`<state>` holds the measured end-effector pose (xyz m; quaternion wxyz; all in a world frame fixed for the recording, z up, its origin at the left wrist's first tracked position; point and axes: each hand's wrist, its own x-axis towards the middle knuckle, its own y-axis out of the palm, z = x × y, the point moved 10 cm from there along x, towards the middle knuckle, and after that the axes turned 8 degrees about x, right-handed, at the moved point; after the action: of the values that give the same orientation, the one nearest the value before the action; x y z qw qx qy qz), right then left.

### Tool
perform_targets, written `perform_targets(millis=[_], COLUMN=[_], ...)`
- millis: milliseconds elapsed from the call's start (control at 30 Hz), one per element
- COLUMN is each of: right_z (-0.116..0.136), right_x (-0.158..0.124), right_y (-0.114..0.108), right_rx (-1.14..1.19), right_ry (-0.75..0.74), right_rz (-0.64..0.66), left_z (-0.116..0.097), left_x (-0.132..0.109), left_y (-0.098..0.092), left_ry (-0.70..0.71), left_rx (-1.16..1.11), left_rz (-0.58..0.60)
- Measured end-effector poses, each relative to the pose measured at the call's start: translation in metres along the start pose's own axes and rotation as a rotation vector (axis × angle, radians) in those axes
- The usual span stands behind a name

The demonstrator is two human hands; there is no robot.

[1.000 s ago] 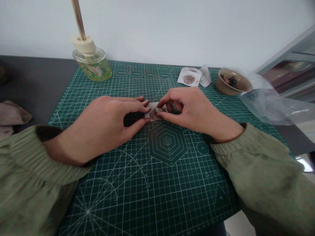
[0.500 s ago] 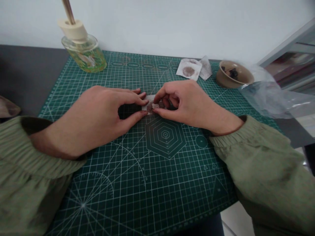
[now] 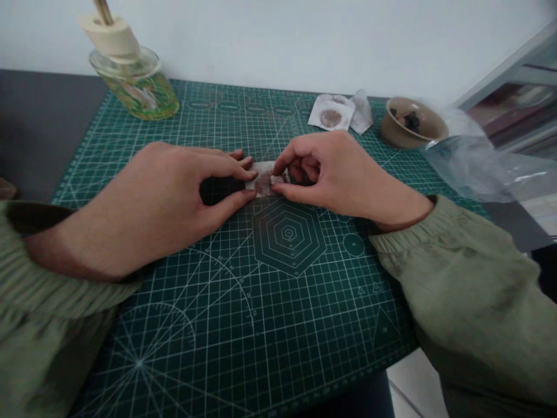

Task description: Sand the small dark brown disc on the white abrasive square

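A white paper tea bag (image 3: 263, 183) with a brown patch lies on the green cutting mat (image 3: 209, 360), between my two hands. My left hand (image 3: 174, 194) holds its left edge, with the thumb at the near corner and the index finger just above. With thumb and index finger, my right hand (image 3: 324, 168) pinches a small pale folded bit at the bag's right part. The other fingers of that hand are curled and hide the bag's right end.
Behind my right hand lie flat white tea bags (image 3: 331, 115). A brown bowl (image 3: 411, 136) with dark bits inside stands at the back right, beside a clear plastic bag (image 3: 470, 165). At the back left is a glass reed diffuser (image 3: 139, 87). A white wall (image 3: 261, 40) closes off the back.
The view has shifted slightly. My right fingertips, still pinching the folded bit, are farther from my left fingertips, and more of the tea bag's brown patch shows between them.
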<state>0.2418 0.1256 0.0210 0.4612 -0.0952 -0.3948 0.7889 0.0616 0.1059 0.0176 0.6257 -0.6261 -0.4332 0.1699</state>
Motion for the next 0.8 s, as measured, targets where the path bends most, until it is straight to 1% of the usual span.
perform_targets(millis=[100, 167, 267, 433, 567, 733, 800], right_z=[-0.0028, -0.0024, -0.0005, -0.0059, -0.0017, -0.0021, 0.0006], right_x=[0.0014, 0.0014, -0.0002, 0.0021, 0.0024, 0.0008, 0.0007], right_y=[-0.0007, 0.0015, 0.0027, 0.0002, 0.0059, -0.0012, 0.0005], right_rx=[-0.003, 0.006, 0.012, 0.024, 0.060, 0.018, 0.030], right_ry=[0.039, 0.043, 0.015, 0.011, -0.034, -0.014, -0.035], right_rz=[-0.018, -0.003, 0.022, -0.023, 0.015, -0.047, -0.032], left_z=[0.0024, 0.0025, 0.0016, 0.0016, 0.0010, 0.0034, 0.0046], left_x=[-0.0011, -0.0010, -0.0006, -0.0008, -0.0019, -0.0026, -0.0025], left_y=[0.0005, -0.0013, -0.0024, -0.0006, -0.0006, -0.0011, -0.0009], left_ry=[0.000, 0.010, 0.039, 0.060, 0.079, 0.076, 0.067], left_rx=[-0.015, -0.033, -0.025, -0.009, 0.001, -0.009, -0.009], left_rz=[0.002, -0.010, -0.024, -0.034, -0.039, -0.046, -0.052])
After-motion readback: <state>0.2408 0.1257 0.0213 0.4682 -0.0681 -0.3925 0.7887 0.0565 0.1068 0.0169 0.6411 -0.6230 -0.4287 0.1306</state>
